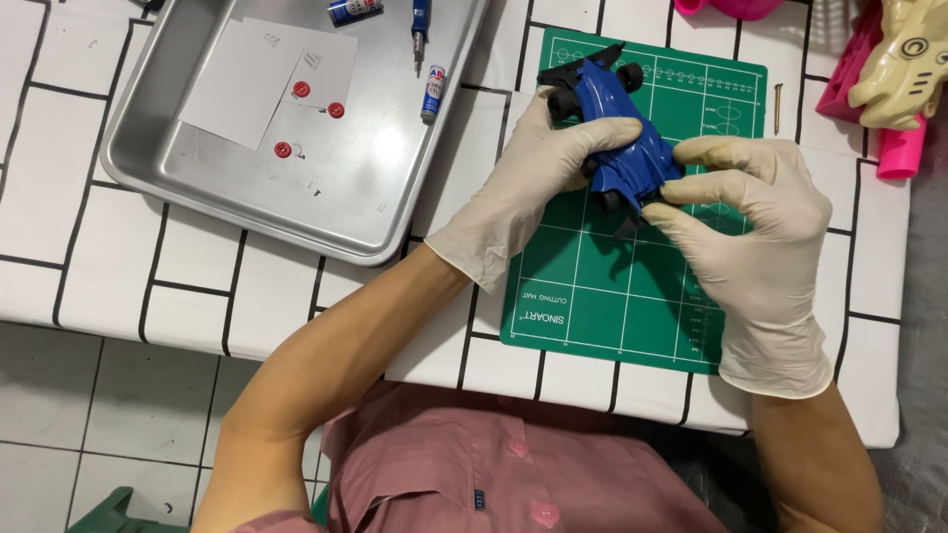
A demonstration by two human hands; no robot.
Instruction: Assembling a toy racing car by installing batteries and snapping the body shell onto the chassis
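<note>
A blue toy car (617,128) with black wheels is held just above a green cutting mat (612,296). My left hand (533,188), in a cream glove, wraps over the car's middle from the left. My right hand (755,237), also gloved, pinches the car's near end with thumb and fingertips. The car's black front parts point away from me, toward the mat's far edge.
A metal tray (227,188) at the upper left holds a white paper sheet (247,79), three small red discs (336,110), two batteries (433,94) and a blue screwdriver (420,30). A screw (777,107) lies right of the mat. Pink and cream toy parts (894,79) sit at the upper right.
</note>
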